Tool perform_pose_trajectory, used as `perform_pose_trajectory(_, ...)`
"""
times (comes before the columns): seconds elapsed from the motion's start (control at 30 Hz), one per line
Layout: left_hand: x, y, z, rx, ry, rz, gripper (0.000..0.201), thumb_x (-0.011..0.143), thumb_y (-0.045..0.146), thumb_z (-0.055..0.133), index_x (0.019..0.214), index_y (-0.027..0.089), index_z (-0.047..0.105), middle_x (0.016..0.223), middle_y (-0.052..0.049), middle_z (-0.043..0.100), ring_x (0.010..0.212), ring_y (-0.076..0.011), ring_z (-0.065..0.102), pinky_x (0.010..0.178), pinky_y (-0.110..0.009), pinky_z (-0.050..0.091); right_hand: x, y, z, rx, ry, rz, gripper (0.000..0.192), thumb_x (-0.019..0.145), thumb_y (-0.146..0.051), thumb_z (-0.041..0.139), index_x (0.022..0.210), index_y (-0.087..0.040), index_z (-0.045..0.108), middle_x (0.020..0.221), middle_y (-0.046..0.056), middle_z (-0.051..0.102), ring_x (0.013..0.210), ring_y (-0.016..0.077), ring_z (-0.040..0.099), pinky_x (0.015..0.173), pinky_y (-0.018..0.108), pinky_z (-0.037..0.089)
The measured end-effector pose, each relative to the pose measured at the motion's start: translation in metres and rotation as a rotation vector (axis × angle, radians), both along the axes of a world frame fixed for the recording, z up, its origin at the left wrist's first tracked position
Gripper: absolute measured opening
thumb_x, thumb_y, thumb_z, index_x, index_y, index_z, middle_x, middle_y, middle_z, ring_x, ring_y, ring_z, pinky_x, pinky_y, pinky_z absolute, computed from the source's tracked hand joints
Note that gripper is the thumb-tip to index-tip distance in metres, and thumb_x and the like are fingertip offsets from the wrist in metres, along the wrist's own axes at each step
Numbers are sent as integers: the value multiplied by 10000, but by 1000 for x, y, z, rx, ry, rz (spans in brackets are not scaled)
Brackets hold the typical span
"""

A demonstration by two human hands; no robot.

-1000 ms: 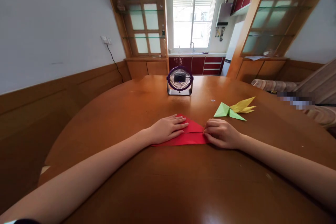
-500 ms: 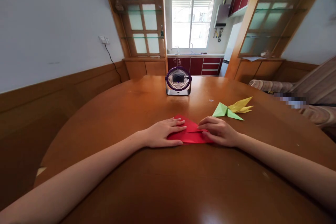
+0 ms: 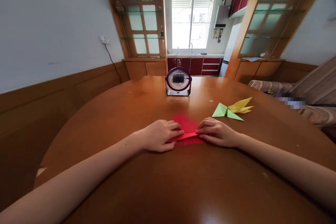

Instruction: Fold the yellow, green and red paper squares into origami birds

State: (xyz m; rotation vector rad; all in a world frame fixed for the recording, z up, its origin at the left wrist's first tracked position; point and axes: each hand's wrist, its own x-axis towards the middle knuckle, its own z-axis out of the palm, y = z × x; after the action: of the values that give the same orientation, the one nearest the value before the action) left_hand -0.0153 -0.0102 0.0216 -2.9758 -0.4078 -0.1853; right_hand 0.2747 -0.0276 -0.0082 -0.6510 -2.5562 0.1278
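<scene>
A folded red paper (image 3: pixel 187 128) lies on the round wooden table (image 3: pixel 183 182) in front of me. My left hand (image 3: pixel 157 135) curls over its left side, fingertips pinching the front fold. On the right side, my right hand (image 3: pixel 217 132) pinches the same fold, fingertips pointing left. The paper's far corner sticks up between the two hands. Both forearms rest on the table.
A small purple desk fan (image 3: pixel 178 81) stands at the table's far middle. A green folded paper figure (image 3: pixel 225 111) and a yellow one (image 3: pixel 242 105) lie to the right of my right hand. A sofa (image 3: pixel 301 94) sits at the right edge.
Both hands have drawn closer together over the red paper. My left hand went from lying flat to curled and pinching, and the paper's front edge is now lifted into a fold.
</scene>
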Motion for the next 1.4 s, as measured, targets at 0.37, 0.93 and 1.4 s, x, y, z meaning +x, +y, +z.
perform_pose_trajectory(0.37, -17, 5, 13, -217, -2, 155, 203, 871, 198, 499, 930, 207, 693, 869, -26, 598, 772, -151, 587, 707, -242, 450, 2, 5, -1, -137, 79, -108, 302, 966, -338, 503, 858, -153, 717, 843, 76, 605, 768, 162, 543, 716, 316, 460)
perform_pose_trajectory(0.93, -41, 38, 8, -701, -93, 483, 350, 744, 499, 674, 717, 170, 556, 675, 35, 555, 604, -102, 458, 536, -213, 304, 3, 10, -5, -274, 148, -324, 406, 912, -432, 566, 609, -176, 478, 719, 4, 476, 656, 131, 422, 602, 273, 344)
perform_pose_trajectory(1.4, -13, 18, 0, -527, -194, 284, 281, 837, 408, 645, 1013, 195, 696, 923, -41, 602, 845, -179, 564, 764, -277, 432, 1, 10, -2, -223, 96, -246, 258, 879, -407, 621, 786, -168, 638, 804, 34, 542, 731, 159, 494, 690, 300, 409)
